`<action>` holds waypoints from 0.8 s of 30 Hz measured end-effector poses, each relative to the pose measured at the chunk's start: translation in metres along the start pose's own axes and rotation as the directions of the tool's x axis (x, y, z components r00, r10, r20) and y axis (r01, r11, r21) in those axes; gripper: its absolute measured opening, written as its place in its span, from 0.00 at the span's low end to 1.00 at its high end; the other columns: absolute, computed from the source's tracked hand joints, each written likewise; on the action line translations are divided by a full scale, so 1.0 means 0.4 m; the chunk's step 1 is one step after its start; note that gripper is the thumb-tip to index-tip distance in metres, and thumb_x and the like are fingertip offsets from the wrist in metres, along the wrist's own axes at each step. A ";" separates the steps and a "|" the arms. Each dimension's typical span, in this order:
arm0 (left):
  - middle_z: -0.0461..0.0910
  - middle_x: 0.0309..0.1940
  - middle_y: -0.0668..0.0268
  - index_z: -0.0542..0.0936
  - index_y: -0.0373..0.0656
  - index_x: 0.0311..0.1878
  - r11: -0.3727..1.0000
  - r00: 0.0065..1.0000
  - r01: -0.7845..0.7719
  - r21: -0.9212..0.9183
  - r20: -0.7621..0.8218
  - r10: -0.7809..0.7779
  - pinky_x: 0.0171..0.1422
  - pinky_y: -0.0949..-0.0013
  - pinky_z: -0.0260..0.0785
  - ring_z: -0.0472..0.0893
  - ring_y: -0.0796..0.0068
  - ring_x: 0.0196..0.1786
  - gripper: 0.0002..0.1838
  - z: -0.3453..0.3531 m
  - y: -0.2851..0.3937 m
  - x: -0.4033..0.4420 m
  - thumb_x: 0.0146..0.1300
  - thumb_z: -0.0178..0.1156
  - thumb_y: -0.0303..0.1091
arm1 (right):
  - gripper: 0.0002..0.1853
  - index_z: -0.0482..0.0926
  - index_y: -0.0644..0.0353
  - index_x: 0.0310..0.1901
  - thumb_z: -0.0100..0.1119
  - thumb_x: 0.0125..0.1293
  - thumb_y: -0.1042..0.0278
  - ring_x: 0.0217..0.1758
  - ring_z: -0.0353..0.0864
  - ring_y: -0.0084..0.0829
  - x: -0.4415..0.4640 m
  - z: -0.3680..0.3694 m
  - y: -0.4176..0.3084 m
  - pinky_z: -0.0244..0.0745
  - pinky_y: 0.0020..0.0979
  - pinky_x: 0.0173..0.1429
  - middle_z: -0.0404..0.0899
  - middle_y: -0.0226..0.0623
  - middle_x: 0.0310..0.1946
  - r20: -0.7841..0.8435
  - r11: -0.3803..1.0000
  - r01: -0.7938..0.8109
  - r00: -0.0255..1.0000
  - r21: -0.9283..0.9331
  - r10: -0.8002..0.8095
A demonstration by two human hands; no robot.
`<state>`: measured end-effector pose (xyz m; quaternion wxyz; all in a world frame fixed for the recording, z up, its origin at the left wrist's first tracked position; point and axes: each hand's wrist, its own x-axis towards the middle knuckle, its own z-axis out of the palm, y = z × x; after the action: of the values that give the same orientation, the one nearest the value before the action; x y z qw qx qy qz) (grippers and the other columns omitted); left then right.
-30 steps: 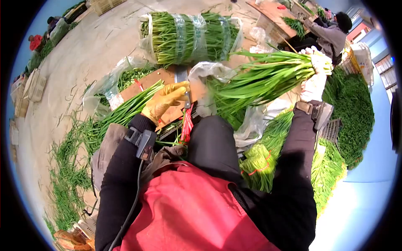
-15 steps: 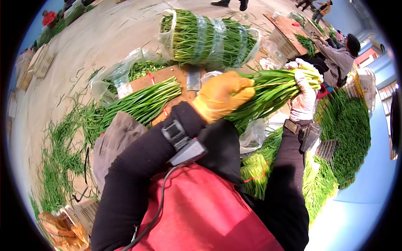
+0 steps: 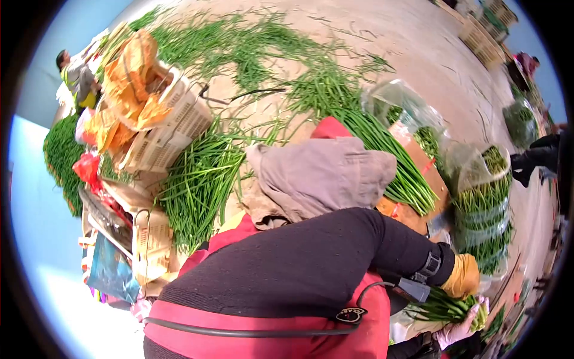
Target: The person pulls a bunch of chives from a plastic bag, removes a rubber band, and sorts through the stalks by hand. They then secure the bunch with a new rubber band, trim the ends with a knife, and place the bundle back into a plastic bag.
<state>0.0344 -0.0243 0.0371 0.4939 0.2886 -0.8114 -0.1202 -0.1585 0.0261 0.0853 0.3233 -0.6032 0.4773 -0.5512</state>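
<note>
My right hand [image 3: 459, 334], in a pale pinkish-white glove, grips a bunch of garlic chives [image 3: 441, 306] near its pale stem ends at the lower right. Just above the bunch is my left hand [image 3: 464, 276], in a yellow-orange glove. It looks curled, with its fingertips turned out of sight by the leaves; what it holds is hidden. A pile of long green chives [image 3: 391, 158] lies on a brown board [image 3: 441, 186] beyond my left arm. Next to the board stands a large bundle of chives wrapped in clear plastic [image 3: 483, 209].
A grey-brown cloth [image 3: 326, 176] lies in front of me. On the left are a plastic crate [image 3: 170, 128] with orange sacking, another crate [image 3: 152, 242] and a blue bag [image 3: 110, 269]. Loose greens [image 3: 239, 45] litter the floor. A person [image 3: 78, 78] is at the far left.
The view has swung left, so both hands now appear at the lower right edge. The right hand still grips the bunch, and the left hand stays close to its leaves.
</note>
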 end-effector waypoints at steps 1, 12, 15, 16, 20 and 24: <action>0.78 0.18 0.59 0.81 0.47 0.21 1.000 0.999 0.003 0.024 0.039 -0.004 0.25 0.53 0.67 0.78 0.51 0.23 0.10 0.001 -0.013 -0.008 0.40 0.62 0.43 | 0.21 0.67 0.71 0.62 0.52 0.69 0.76 0.58 0.76 0.34 0.000 -0.002 0.016 0.68 0.35 0.65 0.75 0.48 0.57 0.033 1.000 -0.001 0.999 -0.025 0.002; 0.81 0.23 0.59 0.85 0.48 0.28 0.982 0.930 0.178 -0.054 0.334 -0.151 0.31 0.53 0.70 0.79 0.53 0.26 0.12 -0.140 -0.105 -0.039 0.44 0.61 0.43 | 0.18 0.77 0.72 0.49 0.67 0.57 0.75 0.42 0.80 0.36 0.013 0.262 -0.065 0.77 0.34 0.48 0.82 0.47 0.42 0.189 0.945 0.101 0.981 -0.310 -0.043; 0.82 0.24 0.60 0.85 0.48 0.29 0.973 0.930 0.206 -0.100 0.328 -0.163 0.31 0.53 0.69 0.80 0.54 0.26 0.12 -0.171 -0.137 -0.054 0.44 0.61 0.43 | 0.20 0.76 0.68 0.51 0.68 0.57 0.72 0.47 0.78 0.36 0.002 0.290 -0.048 0.74 0.35 0.52 0.81 0.44 0.48 0.219 0.940 0.076 0.976 -0.333 -0.001; 0.82 0.24 0.60 0.85 0.47 0.29 0.969 0.924 0.219 -0.111 0.344 -0.170 0.31 0.53 0.69 0.80 0.54 0.26 0.12 -0.183 -0.150 -0.058 0.44 0.61 0.44 | 0.21 0.76 0.68 0.51 0.69 0.56 0.72 0.48 0.78 0.36 0.003 0.301 -0.047 0.74 0.36 0.53 0.80 0.44 0.48 0.238 0.941 0.075 0.971 -0.330 0.006; 0.80 0.22 0.55 0.85 0.45 0.29 0.926 0.922 0.263 -0.271 0.352 -0.159 0.31 0.52 0.70 0.80 0.50 0.26 0.14 -0.152 -0.197 -0.067 0.42 0.61 0.43 | 0.25 0.74 0.67 0.55 0.69 0.55 0.71 0.51 0.76 0.37 0.015 0.325 -0.023 0.71 0.39 0.59 0.79 0.44 0.51 0.225 0.953 -0.030 0.969 -0.300 0.102; 0.82 0.24 0.54 0.83 0.38 0.27 0.722 0.815 0.532 -0.442 0.498 -0.297 0.34 0.57 0.73 0.82 0.58 0.29 0.13 -0.245 -0.187 -0.080 0.40 0.62 0.38 | 0.24 0.72 0.67 0.56 0.66 0.58 0.74 0.53 0.75 0.37 0.036 0.345 -0.020 0.71 0.38 0.59 0.77 0.45 0.53 0.357 0.962 -0.019 0.926 -0.273 0.120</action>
<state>0.1571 -0.0570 0.0253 0.3424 0.2777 -0.7327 -0.5184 -0.0235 -0.0034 0.0726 0.3436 -0.7164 0.4983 -0.3470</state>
